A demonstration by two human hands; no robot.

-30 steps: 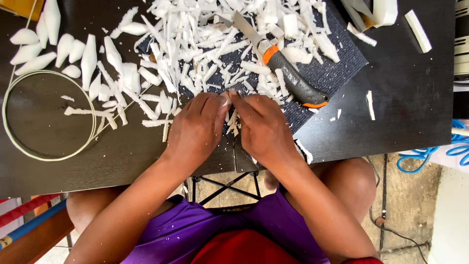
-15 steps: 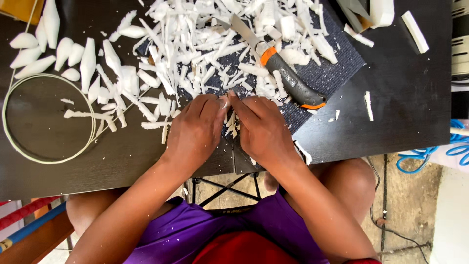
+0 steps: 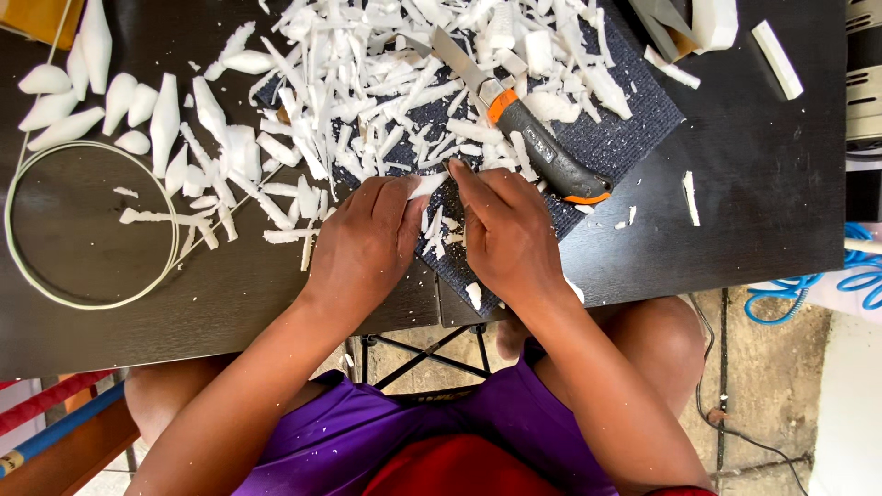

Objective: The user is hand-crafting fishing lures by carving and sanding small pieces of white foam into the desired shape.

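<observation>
My left hand (image 3: 367,241) and my right hand (image 3: 506,234) rest side by side on the near edge of a dark ribbed mat (image 3: 634,138). Their fingertips meet and pinch a small white piece (image 3: 428,185) between them. Most of that piece is hidden under the fingers. A heap of white shavings (image 3: 367,83) covers the mat just beyond the hands. A knife (image 3: 533,138) with a grey blade and a black-and-orange handle lies on the mat, close above my right hand and not touched.
Carved white pointed pieces (image 3: 101,92) lie in a row at the far left of the black table (image 3: 763,184). A white wire ring (image 3: 87,294) lies at the left. White blocks (image 3: 776,57) sit at the top right. A blue coiled cord (image 3: 808,289) lies on the floor to the right.
Both hands stay in the same place on the mat. The fingertips have shifted slightly on the small white piece, which now shows at the left fingers.
</observation>
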